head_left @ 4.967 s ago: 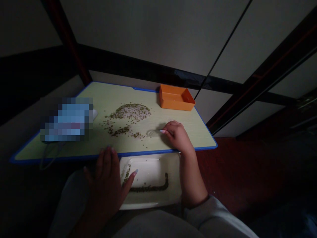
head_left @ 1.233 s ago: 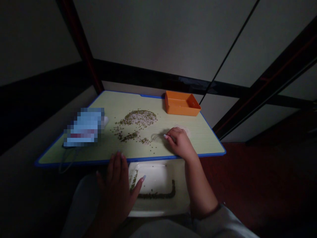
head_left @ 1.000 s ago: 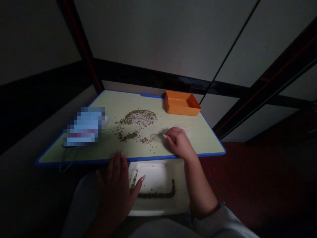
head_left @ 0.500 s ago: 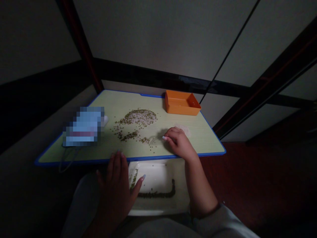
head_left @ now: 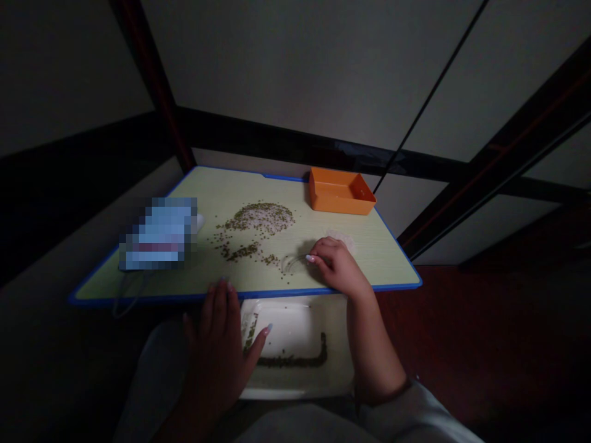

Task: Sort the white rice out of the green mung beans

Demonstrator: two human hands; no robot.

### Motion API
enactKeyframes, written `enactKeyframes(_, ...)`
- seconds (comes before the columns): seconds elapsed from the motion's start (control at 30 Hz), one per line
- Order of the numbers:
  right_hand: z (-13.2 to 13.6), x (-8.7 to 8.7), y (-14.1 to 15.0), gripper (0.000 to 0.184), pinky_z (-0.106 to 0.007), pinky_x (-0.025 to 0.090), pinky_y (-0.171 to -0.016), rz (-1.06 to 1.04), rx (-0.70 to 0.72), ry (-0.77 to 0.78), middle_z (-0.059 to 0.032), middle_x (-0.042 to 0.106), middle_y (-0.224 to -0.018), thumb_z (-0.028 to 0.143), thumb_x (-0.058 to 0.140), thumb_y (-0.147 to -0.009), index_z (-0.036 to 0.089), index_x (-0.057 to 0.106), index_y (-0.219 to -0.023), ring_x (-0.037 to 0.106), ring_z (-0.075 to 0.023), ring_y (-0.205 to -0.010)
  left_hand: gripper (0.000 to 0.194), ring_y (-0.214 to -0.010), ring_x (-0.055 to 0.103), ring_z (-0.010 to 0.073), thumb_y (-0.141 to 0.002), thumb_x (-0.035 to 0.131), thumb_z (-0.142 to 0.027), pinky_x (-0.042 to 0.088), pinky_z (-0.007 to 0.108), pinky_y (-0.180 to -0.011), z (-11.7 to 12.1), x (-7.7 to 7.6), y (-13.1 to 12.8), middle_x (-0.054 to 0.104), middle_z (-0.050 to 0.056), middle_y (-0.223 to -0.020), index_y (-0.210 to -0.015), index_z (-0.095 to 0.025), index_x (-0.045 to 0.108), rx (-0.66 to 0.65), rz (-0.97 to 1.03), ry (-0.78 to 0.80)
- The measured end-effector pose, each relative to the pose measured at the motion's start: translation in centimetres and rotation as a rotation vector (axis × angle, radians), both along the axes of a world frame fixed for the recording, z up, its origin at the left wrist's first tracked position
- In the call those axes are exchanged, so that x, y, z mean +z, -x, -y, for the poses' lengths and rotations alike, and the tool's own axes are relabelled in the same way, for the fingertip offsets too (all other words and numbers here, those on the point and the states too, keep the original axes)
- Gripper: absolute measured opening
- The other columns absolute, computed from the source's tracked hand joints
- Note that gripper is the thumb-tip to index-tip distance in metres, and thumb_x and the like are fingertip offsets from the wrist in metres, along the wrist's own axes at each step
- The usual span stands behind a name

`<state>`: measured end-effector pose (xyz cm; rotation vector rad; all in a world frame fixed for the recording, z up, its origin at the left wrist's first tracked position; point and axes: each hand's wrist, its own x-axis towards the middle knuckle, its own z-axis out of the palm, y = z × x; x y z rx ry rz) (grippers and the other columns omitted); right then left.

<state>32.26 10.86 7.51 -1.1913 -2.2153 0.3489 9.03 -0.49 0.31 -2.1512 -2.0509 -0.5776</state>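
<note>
My right hand [head_left: 339, 264] is closed in a pinch on a thin, curved metal utensil [head_left: 295, 261] that looks like a fork. The utensil's prongs reach down to the tabletop, just right of a few scattered green beans [head_left: 270, 259]. Beyond them spreads a larger heap of green beans mixed with pale grains [head_left: 263, 216]. A small pile of pale grains [head_left: 342, 239] shows behind my right knuckles, partly hidden. My left hand [head_left: 217, 344] lies open, fingertips at the table's front edge and thumb over the left side of a white tray [head_left: 295, 392]. Dark green beans line the tray's inner edge.
The pale yellow table [head_left: 383, 258] has a blue rim. An orange box [head_left: 341, 203] stands at its back right corner. On the left lies a blurred-out pale blue item [head_left: 161, 231] with a cord loop [head_left: 124, 295]. Cabinet panels rise behind the table.
The whole scene has shifted right and slightly down since the earliest frame, as my view turned. The utensil's tip has moved slightly among the nearest beans. My left hand keeps its pose.
</note>
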Motion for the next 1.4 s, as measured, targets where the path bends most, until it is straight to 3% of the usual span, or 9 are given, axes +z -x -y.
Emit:
enactKeyframes(0.4,-0.34,-0.45,-0.08,0.017,-0.032,0.036,-0.079,0.002,-0.041,-0.021,-0.0040,0.064,-0.084,0.025,0.053,-0.092,0.019,0.063,-0.080,0.055,-0.0176,-0.084,0.081,-0.148,0.014,0.0336,-0.087,0.034,-0.050,0.019,0.065,-0.113,-0.06,0.19,-0.07,0.020,0.021,-0.158,-0.149,-0.009,0.002,0.004,-0.010,0.002)
enactKeyframes(1.03,0.04,-0.05,0.43,0.021,-0.032,0.035,-0.080,-0.001,0.042,-0.012,-0.0033,0.063,-0.082,0.025,0.051,-0.093,0.018,0.062,-0.077,0.055,-0.0168,-0.084,0.080,-0.147,0.015,0.0338,-0.087,0.032,-0.050,0.019,0.064,-0.113,-0.03,0.19,-0.10,0.021,0.022,-0.158,-0.149,-0.008,0.003,0.002,-0.001,-0.011)
enactKeyframes(1.4,-0.13,-0.20,0.42,0.020,-0.033,0.036,-0.080,0.006,-0.074,-0.025,-0.0055,0.064,-0.085,0.026,0.051,-0.093,0.018,0.063,-0.079,0.055,-0.0181,-0.084,0.081,-0.147,0.015,0.0333,-0.087,0.033,-0.051,0.019,0.064,-0.113,-0.21,0.07,-0.14,0.021,0.021,-0.158,-0.149,-0.010,0.002,-0.012,0.009,-0.024)
